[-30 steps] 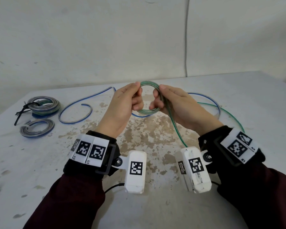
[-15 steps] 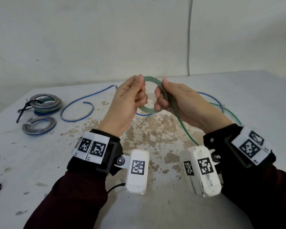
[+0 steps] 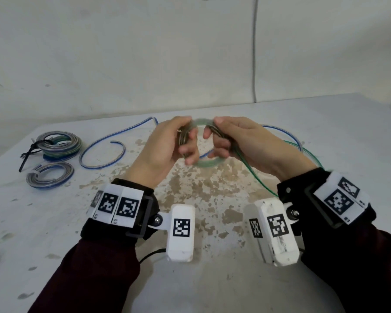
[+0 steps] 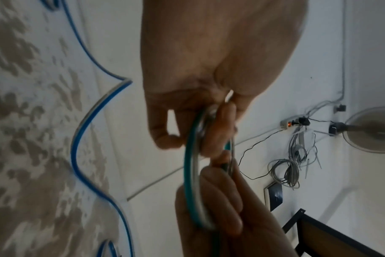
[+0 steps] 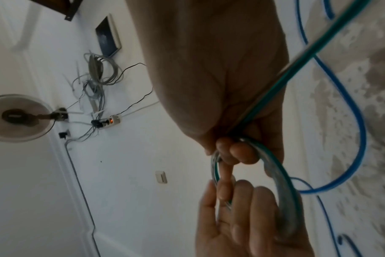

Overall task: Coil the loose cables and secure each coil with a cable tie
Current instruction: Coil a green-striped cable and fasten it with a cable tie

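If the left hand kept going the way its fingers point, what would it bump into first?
Probably the right hand. The left hand points across the green cable coil that both hands grip, and in the left wrist view the right fingers sit just past its fingertips. Exact depth is unclear.

Head view above — wrist views close

Both hands [image 4: 209, 78] grip green coil [image 4: 191, 173] — blue cable [image 4: 77, 139] on tbl.

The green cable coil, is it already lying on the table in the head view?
No, the left hand and right hand grip the green coil above the table.
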Tool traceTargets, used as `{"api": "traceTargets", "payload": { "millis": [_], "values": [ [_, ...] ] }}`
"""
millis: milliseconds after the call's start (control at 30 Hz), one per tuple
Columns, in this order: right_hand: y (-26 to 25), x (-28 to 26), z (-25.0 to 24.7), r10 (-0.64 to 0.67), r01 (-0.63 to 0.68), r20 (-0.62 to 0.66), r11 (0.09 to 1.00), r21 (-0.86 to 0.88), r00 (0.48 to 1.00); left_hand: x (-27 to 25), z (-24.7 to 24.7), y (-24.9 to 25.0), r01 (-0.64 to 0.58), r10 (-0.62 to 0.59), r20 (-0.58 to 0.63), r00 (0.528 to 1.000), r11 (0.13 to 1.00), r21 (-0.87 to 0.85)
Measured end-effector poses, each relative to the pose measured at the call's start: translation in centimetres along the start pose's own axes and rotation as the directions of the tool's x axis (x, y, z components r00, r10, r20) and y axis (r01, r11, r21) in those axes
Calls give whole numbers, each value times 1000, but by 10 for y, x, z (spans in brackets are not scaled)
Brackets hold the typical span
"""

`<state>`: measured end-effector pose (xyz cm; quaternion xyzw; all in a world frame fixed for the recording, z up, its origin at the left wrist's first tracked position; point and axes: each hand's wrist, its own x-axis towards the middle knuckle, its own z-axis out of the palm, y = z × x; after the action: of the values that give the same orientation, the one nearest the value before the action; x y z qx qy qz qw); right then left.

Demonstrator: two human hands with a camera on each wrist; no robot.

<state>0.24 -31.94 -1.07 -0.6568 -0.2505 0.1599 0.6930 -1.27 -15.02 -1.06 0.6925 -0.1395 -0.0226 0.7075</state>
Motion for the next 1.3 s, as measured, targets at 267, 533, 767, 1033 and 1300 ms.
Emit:
{"api": "traceTargets", "payload": {
  "millis": [267,533,767,1033,1300],
  "values": [
    [-1,1,4,42,-41,-67,999,13,997,-2,6,1,-112,113,-67,991,993,22],
    [1,1,11,43,-49,-85,996,-68,995,-5,4,2,-17,8,69,998,993,119],
    [-5,-2,0,3,-6,-84,999,-44,996,-3,7,0,-70,70,-37,997,997,-15],
    [-2,-5,13,-6,7,2,989,-148,1000,-8,-5,5,38,-54,166,985,994,101],
    [-2,-5,7,13,-12,87,1000,-9,996,-8,-3,7,0,-9,136,991,998,66]
  ]
}}
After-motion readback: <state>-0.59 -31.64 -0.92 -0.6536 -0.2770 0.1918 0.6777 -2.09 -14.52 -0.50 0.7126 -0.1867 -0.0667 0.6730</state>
